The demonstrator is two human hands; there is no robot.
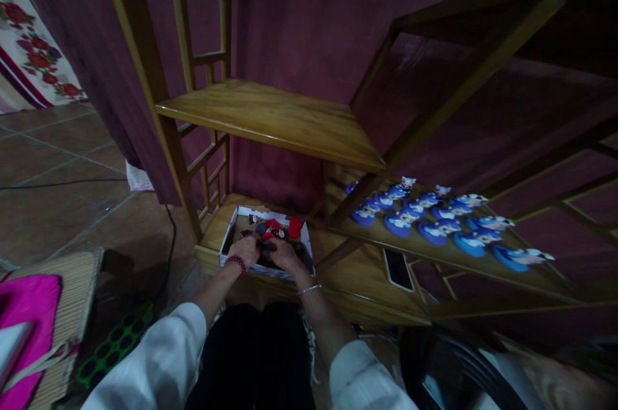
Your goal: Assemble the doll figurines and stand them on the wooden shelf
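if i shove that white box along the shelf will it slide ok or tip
The white box is low and wide with thin walls, so it would probably slide, not tip. It looks like cardboard, so the walls may flex if pushed hard. The small figures inside seem loose and could shift. Both the left hand and right hand are in it now.

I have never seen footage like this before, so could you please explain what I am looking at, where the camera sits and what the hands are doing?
The one picture comes from a camera worn on a person's head, looking down past white sleeves. Both bare hands reach into a shallow white box on the lowest wooden shelf. The left hand, with a red bead bracelet, and the right hand meet over small dark and red pieces; what exactly they pinch is too small to tell. A phone lies beside the box. Rows of blue figures cover the shelf to the right.
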